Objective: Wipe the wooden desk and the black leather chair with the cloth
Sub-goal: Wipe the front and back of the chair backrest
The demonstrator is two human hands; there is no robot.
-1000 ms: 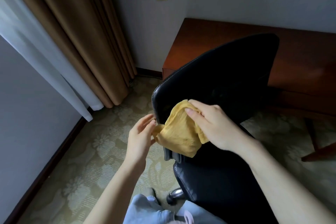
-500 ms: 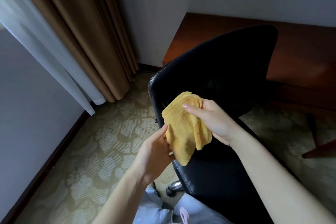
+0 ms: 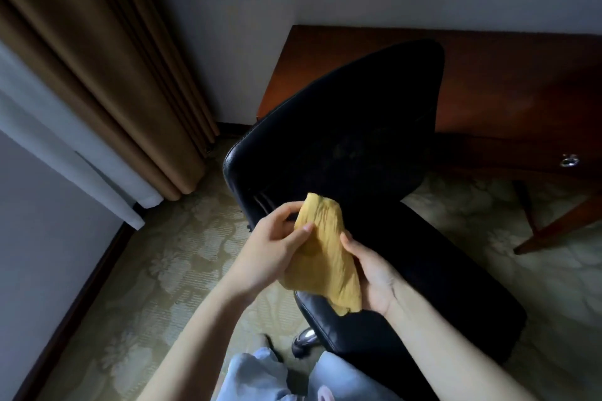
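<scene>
Cloth (image 3: 325, 254), yellow, bunched into a long roll, held over the near corner of the black leather chair (image 3: 358, 140) seat. Long axis slanted: upper end toward the chair back, lower end toward the person. Pinched near the top by left hand (image 3: 273, 247); cradled lower down in right hand (image 3: 374, 273), thumb against its edge. Hands close together. Behind the chair, wooden desk (image 3: 505, 75).

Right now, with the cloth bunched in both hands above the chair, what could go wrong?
The cloth is a crumpled wad between the left hand and right hand; wiped like that, it may skip patches of leather. The chair has a wheel showing, so a firm push could roll it into the desk close behind it.
</scene>
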